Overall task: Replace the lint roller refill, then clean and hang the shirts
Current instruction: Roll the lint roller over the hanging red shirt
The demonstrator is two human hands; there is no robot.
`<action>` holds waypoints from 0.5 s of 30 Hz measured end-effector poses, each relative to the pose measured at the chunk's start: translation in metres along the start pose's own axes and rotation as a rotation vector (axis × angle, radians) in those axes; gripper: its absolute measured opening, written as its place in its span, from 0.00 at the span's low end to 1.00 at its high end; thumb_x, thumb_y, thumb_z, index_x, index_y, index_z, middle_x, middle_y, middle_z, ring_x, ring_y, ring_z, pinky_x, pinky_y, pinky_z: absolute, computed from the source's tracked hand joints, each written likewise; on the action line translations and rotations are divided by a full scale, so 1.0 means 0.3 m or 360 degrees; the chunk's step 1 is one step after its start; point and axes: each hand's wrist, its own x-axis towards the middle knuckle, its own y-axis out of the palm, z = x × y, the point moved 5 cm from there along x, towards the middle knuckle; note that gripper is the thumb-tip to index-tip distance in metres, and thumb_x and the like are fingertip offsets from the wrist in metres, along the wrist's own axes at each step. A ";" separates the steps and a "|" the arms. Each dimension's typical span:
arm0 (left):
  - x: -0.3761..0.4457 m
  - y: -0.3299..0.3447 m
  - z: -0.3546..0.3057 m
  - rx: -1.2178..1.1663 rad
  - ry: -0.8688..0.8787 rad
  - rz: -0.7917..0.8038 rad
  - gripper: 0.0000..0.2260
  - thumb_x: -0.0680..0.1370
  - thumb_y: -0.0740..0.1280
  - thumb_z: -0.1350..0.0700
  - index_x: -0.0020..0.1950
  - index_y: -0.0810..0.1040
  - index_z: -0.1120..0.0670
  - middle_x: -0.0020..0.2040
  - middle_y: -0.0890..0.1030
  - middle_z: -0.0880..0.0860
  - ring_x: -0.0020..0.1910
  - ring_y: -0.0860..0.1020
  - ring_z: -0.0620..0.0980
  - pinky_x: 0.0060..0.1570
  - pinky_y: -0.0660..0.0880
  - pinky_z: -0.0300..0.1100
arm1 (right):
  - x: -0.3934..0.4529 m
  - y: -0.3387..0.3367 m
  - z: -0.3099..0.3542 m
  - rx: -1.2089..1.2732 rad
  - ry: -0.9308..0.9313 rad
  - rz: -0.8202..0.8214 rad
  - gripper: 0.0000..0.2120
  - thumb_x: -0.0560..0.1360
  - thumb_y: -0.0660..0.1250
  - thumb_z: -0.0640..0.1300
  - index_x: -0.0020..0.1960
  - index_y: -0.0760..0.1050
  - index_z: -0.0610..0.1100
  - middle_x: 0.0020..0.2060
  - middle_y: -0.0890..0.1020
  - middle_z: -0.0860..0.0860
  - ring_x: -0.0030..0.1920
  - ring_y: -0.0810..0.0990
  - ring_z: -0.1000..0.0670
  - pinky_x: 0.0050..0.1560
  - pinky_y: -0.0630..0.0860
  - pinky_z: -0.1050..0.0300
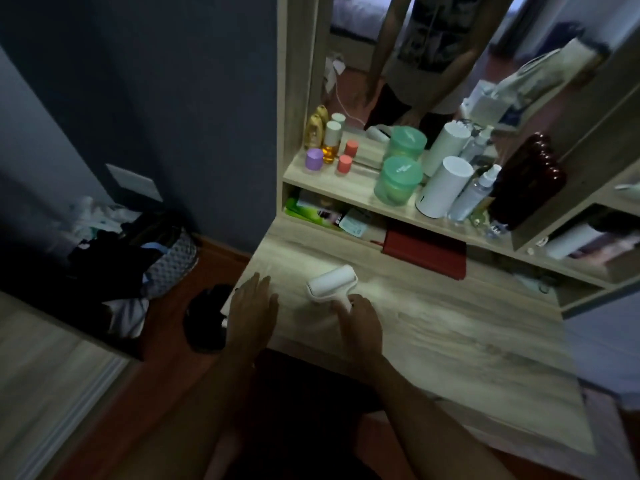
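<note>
A white lint roller (331, 283) lies on the light wooden desk (450, 341), its roll pointing away from me. My right hand (358, 323) is closed around its short handle. My left hand (251, 308) hovers flat over the desk's left corner, fingers apart, holding nothing. A small white object peeks out under its wrist at the desk edge; what it is cannot be told. No shirts on hangers are in view.
A shelf (346, 192) above the desk holds bottles, a green jar (398, 180), a white cylinder (441, 185) and a dark red bottle. A mirror stands behind it. A red box (426, 252) sits under the shelf. Piled clothes and a bag (138, 254) lie on the floor at left.
</note>
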 end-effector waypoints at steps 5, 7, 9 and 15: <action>-0.021 0.099 -0.033 0.0071 -0.0153 0.0139 0.20 0.71 0.73 0.59 0.61 0.77 0.64 0.59 0.78 0.67 0.56 0.79 0.64 0.54 0.75 0.58 | 0.059 0.030 -0.044 -0.0018 0.0001 0.0028 0.24 0.77 0.54 0.62 0.55 0.76 0.43 0.46 0.81 0.47 0.49 0.79 0.46 0.50 0.75 0.48; -0.016 0.109 -0.051 0.0094 -0.0162 0.0138 0.21 0.73 0.71 0.58 0.63 0.75 0.64 0.62 0.76 0.66 0.59 0.77 0.64 0.57 0.74 0.57 | 0.074 0.041 -0.046 -0.0026 0.0015 0.0042 0.31 0.75 0.48 0.66 0.56 0.76 0.43 0.48 0.80 0.47 0.50 0.79 0.45 0.51 0.75 0.48; -0.002 0.109 -0.062 0.0118 -0.0155 0.0114 0.21 0.74 0.70 0.57 0.64 0.74 0.64 0.64 0.75 0.67 0.60 0.76 0.64 0.59 0.73 0.57 | 0.089 0.056 -0.049 -0.0040 0.0043 0.0106 0.32 0.75 0.48 0.66 0.61 0.74 0.44 0.52 0.79 0.46 0.54 0.77 0.44 0.55 0.74 0.47; 0.042 0.093 -0.093 0.0082 -0.0165 0.0041 0.23 0.79 0.62 0.53 0.72 0.66 0.61 0.72 0.66 0.64 0.69 0.67 0.62 0.68 0.64 0.56 | 0.126 0.103 -0.074 -0.0203 0.0039 0.0134 0.23 0.78 0.56 0.58 0.65 0.72 0.44 0.55 0.79 0.44 0.55 0.77 0.42 0.56 0.73 0.46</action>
